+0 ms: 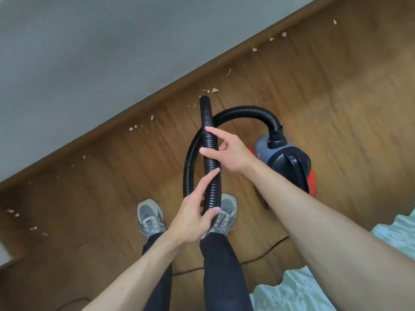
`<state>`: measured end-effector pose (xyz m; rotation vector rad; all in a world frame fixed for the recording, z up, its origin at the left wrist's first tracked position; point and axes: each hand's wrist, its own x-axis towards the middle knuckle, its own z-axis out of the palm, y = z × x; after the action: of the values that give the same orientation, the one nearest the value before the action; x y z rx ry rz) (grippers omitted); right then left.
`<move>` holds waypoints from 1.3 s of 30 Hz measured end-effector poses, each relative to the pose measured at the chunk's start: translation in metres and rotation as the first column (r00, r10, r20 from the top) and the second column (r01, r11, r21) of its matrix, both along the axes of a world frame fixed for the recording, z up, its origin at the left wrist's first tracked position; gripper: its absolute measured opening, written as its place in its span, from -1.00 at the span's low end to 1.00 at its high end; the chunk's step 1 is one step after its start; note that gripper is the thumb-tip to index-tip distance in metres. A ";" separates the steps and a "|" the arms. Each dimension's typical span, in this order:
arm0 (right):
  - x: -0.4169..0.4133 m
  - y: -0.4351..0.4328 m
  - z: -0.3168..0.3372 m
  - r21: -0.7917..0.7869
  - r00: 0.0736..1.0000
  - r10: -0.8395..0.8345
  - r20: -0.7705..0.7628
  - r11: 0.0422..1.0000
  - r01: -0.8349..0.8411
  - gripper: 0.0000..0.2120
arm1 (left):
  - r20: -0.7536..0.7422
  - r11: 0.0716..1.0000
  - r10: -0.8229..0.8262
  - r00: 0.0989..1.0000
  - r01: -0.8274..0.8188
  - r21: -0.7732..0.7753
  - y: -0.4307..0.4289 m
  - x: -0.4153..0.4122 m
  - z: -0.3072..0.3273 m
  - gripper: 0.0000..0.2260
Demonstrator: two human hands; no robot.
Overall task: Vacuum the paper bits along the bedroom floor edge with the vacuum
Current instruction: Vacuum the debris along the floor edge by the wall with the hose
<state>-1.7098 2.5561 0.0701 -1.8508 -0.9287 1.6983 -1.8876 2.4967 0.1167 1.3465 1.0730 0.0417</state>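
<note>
- Grey wall (89,52) fills the upper left of the frame; a brown skirting board (125,117) runs diagonally from the left edge up to the top right
- Wooden floor (325,90) occupies the rest; it shows worn, dull patches
- Paper bits (215,90) lie scattered in a loose line along the skirting, from the lower left of the frame to the upper right; they are small, pale and irregular, some touching the board, others a little apart from it
- Two grey trainers (150,217) stand at centre, below dark trouser legs (221,270)
- Left hand (190,217), lower centre, is partly curled on the ribbed black hose (211,167): thumb and fingers touch it but do not close fully round it
- Right hand (226,151), just above, pinches the same hose lightly between thumb and fingers, fingers extended, not clenched
- Smooth black nozzle (205,111) at the hose end points toward the skirting, its tip just short of the nearest paper bits
- The hose loops behind the held section and arches right into the vacuum (285,158), a grey, black and red canister standing on the floor right of centre, well clear of the wall
- A thin black cable (265,252) trails over the floor behind the legs
- Pale bedding (289,290) occupies the lower right corner, near the vacuum
</note>
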 end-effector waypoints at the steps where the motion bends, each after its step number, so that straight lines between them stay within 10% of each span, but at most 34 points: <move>1: 0.000 -0.003 -0.002 -0.014 0.999 -0.028 -0.028 1.000 0.028 -0.41 | 0.000 1.000 -0.013 1.000 0.013 -0.016 0.000 0.000 -0.002 -0.26; 8: 0.012 -0.073 -0.016 -0.276 0.843 -0.538 0.014 0.808 0.520 -0.47 | 0.028 0.998 0.017 0.999 -0.015 -0.063 0.002 0.018 -0.011 -0.22; 20: 0.096 -0.212 -0.074 -0.416 0.470 -0.783 0.408 0.299 0.859 -0.16 | 0.049 0.973 0.119 0.992 -0.107 -0.206 -0.033 0.084 -0.045 -0.22; 39: 0.122 -0.214 -0.097 -0.497 0.400 -0.906 0.139 0.285 0.819 -0.05 | 0.023 0.950 0.176 0.984 -0.164 -0.267 -0.042 0.114 -0.052 -0.22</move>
<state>-1.5881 2.3425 -0.0269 -1.8545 0.6941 1.3073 -1.7738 2.4551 0.0648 1.0067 1.1114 0.0550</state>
